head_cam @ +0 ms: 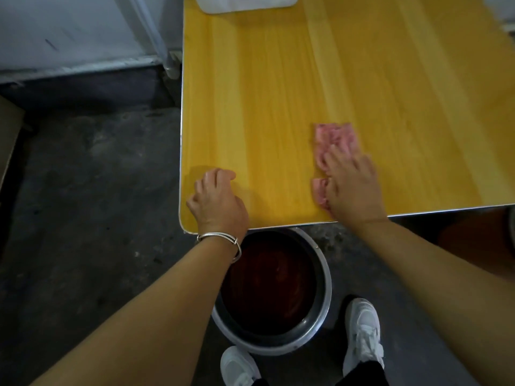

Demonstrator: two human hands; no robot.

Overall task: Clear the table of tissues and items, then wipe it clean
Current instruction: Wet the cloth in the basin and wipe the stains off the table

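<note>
A pink cloth (334, 137) lies flat on the yellow wooden table (278, 93) near its front edge. My right hand (351, 185) presses down on the cloth with spread fingers, covering its near half. My left hand (217, 199) rests on the table's front left corner with loosely curled fingers and holds nothing. A silver bangle circles my left wrist.
A white rectangular object (245, 2) sits at the table's far edge. On the dark floor below the front edge stands a round metal basin (323, 302) with a dark inside. My white shoes (362, 335) stand beside it. A grey wall lies to the left.
</note>
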